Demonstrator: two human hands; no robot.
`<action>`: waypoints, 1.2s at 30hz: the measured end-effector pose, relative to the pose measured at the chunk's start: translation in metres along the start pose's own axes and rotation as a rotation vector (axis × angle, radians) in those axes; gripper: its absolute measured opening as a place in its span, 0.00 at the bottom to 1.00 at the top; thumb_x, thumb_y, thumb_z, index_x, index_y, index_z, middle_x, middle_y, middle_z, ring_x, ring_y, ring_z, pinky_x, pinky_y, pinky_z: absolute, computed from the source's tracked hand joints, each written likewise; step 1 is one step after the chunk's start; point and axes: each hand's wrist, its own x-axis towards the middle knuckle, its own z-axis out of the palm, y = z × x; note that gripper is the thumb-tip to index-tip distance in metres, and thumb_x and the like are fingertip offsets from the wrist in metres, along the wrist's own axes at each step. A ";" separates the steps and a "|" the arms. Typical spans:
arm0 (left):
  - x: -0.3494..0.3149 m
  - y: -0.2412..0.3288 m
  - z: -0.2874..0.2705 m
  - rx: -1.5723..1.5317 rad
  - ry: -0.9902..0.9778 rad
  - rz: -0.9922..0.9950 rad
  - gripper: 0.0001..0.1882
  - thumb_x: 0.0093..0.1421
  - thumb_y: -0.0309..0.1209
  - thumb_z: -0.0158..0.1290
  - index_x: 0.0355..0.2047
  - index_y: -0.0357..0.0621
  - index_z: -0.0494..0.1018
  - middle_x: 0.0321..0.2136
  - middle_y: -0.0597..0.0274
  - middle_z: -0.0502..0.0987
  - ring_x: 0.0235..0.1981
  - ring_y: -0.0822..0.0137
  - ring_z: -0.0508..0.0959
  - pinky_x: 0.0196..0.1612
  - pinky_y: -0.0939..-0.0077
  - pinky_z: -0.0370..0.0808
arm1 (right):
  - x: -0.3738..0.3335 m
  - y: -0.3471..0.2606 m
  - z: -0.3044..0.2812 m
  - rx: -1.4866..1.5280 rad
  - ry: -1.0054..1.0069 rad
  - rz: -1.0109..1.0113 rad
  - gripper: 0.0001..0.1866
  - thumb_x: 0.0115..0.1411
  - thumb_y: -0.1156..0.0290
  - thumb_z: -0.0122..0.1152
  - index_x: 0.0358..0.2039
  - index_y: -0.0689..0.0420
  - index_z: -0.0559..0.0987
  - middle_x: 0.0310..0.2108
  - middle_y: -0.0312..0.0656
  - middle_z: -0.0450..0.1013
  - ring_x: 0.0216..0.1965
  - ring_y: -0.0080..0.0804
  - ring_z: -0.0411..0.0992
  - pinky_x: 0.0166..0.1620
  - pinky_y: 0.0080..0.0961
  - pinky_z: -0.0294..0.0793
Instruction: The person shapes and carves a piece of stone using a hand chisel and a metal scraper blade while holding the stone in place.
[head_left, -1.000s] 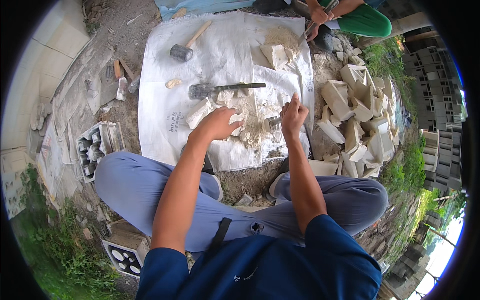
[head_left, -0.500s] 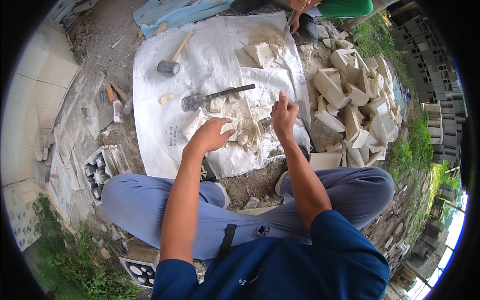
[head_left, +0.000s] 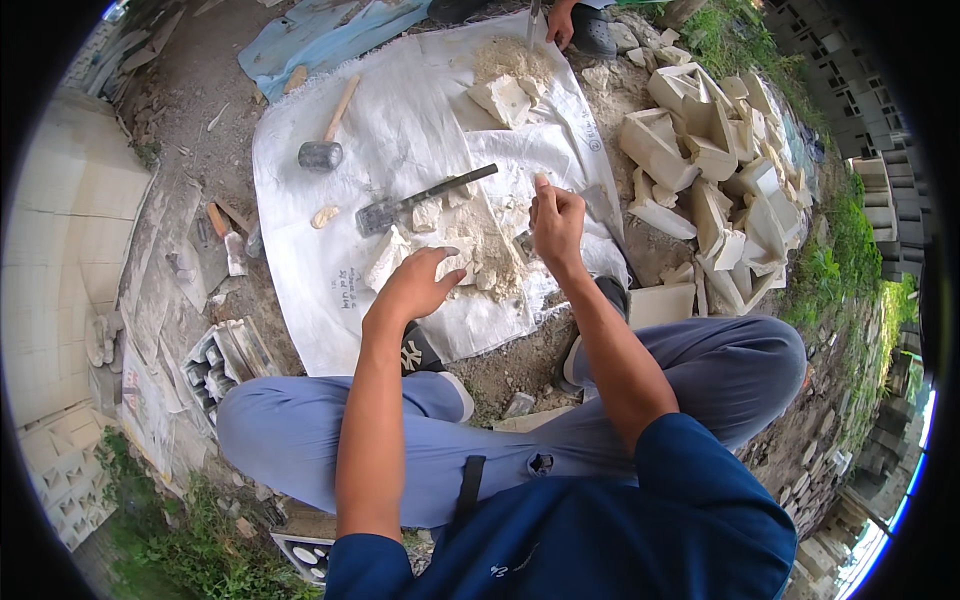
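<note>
A white woven sheet [head_left: 300,230] lies on the ground before me, strewn with pale broken chunks and crumbs. My left hand [head_left: 415,283] is at a whitish chunk [head_left: 385,257], its fingers and thumb spread apart over the rubble [head_left: 495,260]. To the right, my right hand [head_left: 557,225] is closed in a fist, thumb side up. A greyish metal end [head_left: 524,241] shows beside it; the rest of that tool is hidden by the hand. Just beyond the rubble lies a dark-handled hammer-like tool [head_left: 425,200] with a broad, dusty head.
A mallet [head_left: 322,153] with a wooden handle lies at the sheet's far left. Broken pale moulded pieces [head_left: 710,170] are heaped on the right. Another person's hand [head_left: 560,25] holds a blade-like tool at the far edge. Grey moulded blocks [head_left: 228,362] stand by my left knee.
The whole view has shifted and turned slightly. My right hand stays in a fist above the rubble, and my left hand keeps its place by the chunk. The other person's hand is lower.
</note>
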 end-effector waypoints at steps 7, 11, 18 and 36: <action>0.005 0.015 -0.004 -0.017 0.054 0.090 0.24 0.67 0.44 0.55 0.59 0.46 0.74 0.55 0.46 0.76 0.59 0.47 0.73 0.61 0.60 0.70 | -0.009 0.019 -0.003 -0.018 0.009 -0.032 0.31 0.73 0.58 0.51 0.11 0.54 0.62 0.11 0.28 0.58 0.14 0.15 0.52 0.18 0.23 0.47; 0.003 0.001 0.000 0.020 0.016 0.019 0.23 0.67 0.44 0.55 0.58 0.46 0.75 0.55 0.45 0.76 0.59 0.47 0.73 0.61 0.60 0.70 | -0.008 0.017 0.000 -0.036 0.011 0.005 0.31 0.73 0.59 0.53 0.12 0.57 0.60 0.12 0.27 0.54 0.17 0.16 0.49 0.20 0.27 0.45; -0.001 0.011 -0.007 0.003 0.037 0.044 0.26 0.66 0.45 0.55 0.59 0.42 0.73 0.57 0.44 0.74 0.60 0.47 0.73 0.62 0.59 0.69 | -0.002 -0.029 0.003 0.032 -0.008 -0.083 0.32 0.74 0.57 0.49 0.11 0.54 0.62 0.10 0.28 0.57 0.13 0.15 0.51 0.18 0.24 0.47; 0.009 0.003 -0.004 0.015 0.052 0.062 0.25 0.66 0.45 0.55 0.58 0.46 0.74 0.56 0.45 0.75 0.59 0.47 0.73 0.62 0.60 0.69 | -0.007 0.027 0.005 0.095 -0.009 0.017 0.32 0.73 0.59 0.52 0.12 0.60 0.64 0.11 0.26 0.55 0.17 0.16 0.50 0.21 0.27 0.47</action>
